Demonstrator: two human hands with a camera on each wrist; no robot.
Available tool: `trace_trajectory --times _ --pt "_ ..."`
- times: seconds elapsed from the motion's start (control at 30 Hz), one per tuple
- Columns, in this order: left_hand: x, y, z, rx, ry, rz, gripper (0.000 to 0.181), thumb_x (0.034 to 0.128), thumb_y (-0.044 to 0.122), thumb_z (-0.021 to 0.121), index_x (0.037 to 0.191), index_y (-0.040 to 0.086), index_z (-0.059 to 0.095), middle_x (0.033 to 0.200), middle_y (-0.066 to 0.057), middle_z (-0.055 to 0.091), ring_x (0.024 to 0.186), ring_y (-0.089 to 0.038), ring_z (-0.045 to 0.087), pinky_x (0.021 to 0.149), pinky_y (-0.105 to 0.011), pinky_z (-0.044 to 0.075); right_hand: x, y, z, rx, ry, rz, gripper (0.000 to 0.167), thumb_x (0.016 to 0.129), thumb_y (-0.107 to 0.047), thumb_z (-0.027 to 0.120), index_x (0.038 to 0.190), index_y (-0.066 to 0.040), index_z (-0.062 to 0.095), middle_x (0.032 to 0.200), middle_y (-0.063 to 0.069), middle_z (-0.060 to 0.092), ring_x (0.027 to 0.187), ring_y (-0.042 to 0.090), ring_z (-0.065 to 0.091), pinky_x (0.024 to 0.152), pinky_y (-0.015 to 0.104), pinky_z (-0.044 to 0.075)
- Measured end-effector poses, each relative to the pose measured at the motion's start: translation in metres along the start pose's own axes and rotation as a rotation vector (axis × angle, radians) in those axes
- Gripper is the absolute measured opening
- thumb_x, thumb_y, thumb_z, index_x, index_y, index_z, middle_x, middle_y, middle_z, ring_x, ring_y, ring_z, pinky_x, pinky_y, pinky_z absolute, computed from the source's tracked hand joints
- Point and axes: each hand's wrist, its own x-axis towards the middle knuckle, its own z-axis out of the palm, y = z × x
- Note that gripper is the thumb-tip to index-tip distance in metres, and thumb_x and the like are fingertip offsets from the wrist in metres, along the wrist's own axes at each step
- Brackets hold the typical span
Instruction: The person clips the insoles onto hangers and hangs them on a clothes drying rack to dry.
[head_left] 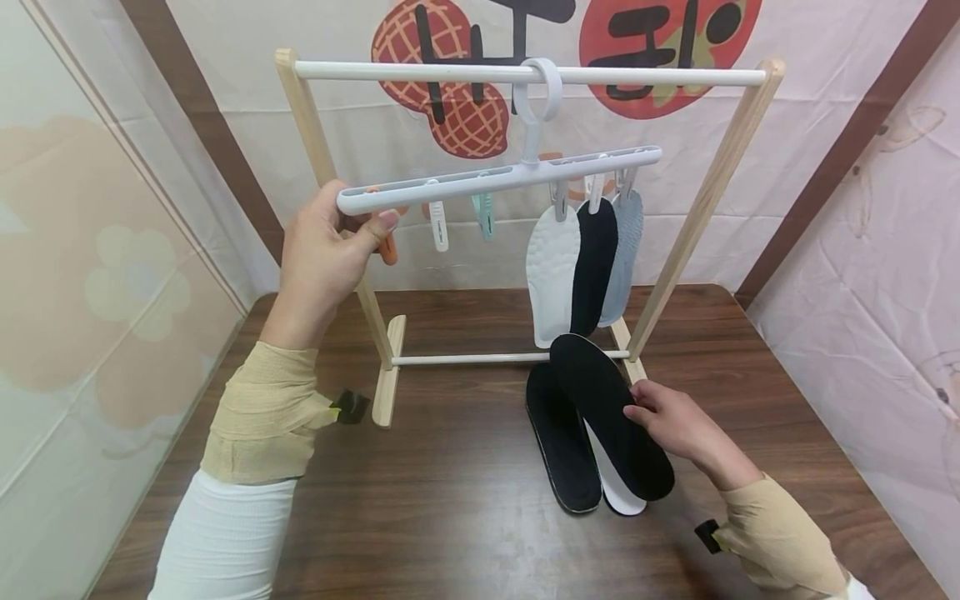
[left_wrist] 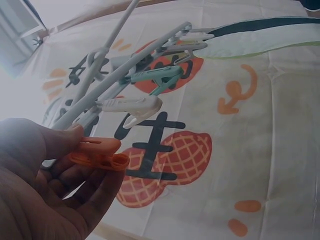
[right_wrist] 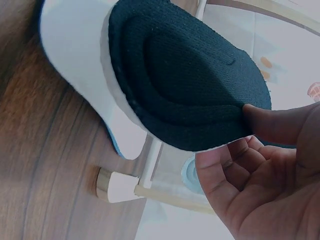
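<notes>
My left hand [head_left: 322,242] pinches the orange clip [left_wrist: 97,152] at the near left end of a pale grey-blue hanger [head_left: 450,183]. Its thumb lies close against the hanger bar. Beside it on the bar hang a white clip [left_wrist: 132,106] and a teal clip [left_wrist: 157,75]. My right hand [head_left: 671,421] holds a black insole [head_left: 611,408] by its edge, thumb on the upper face and fingers behind. That insole is raised and tilted over another black insole [head_left: 558,442] and a white insole [head_left: 617,483]. Farther right, clips hold white [head_left: 553,275], black [head_left: 595,258] and light blue insoles [head_left: 626,258].
The hanger's hook loops over the white rail [head_left: 420,72] of a wooden rack [head_left: 708,200]. The rack stands on a brown wood-grain table [head_left: 420,517]. A printed cloth [head_left: 465,250] hangs behind it.
</notes>
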Motion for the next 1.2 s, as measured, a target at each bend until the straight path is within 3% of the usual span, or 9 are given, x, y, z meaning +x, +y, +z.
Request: trace_trajectory --times 0.2,0.47,0.93,1.2 --pt "0.001 -0.002 0.001 0.016 0.004 0.008 0.019 0.0933 0.027 0.075 0.098 0.017 0.060 0.062 0.003 0.066 0.065 -0.012 0.065 0.057 -0.027 0.033 0.004 -0.006 0.001 -0.003 -0.019 0.008 0.005 0.099 -0.013 0.063 0.098 -0.010 0.059 0.081 0.001 0.057 0.076 0.020 0.051 0.066 0.034 0.040" --pt "0.000 -0.001 0.000 0.056 0.001 0.003 0.022 0.0934 0.031 0.075 0.099 0.017 0.059 0.062 0.004 0.067 0.066 -0.010 0.065 0.056 -0.028 0.031 0.006 -0.013 0.001 -0.027 -0.008 -0.058 0.008 0.098 -0.011 0.064 0.093 -0.011 0.057 0.074 -0.002 0.053 0.070 0.018 0.049 0.065 0.034 0.039" --pt "0.002 -0.005 0.001 0.069 0.001 0.023 0.021 0.0943 0.028 0.074 0.100 0.016 0.058 0.062 0.004 0.067 0.062 -0.009 0.065 0.055 -0.027 0.032 0.008 -0.020 0.001 -0.010 -0.025 -0.071 0.006 0.098 -0.011 0.064 0.094 -0.011 0.060 0.079 -0.002 0.061 0.073 0.018 0.051 0.067 0.035 0.042" --pt "0.002 -0.007 0.001 0.088 -0.001 0.025 0.022 0.0947 0.029 0.073 0.098 0.015 0.057 0.062 0.004 0.067 0.065 -0.011 0.064 0.056 -0.028 0.031 0.011 -0.026 0.003 -0.006 -0.019 -0.096 0.007 0.097 -0.011 0.065 0.093 -0.012 0.060 0.074 -0.005 0.055 0.071 0.016 0.049 0.066 0.034 0.040"
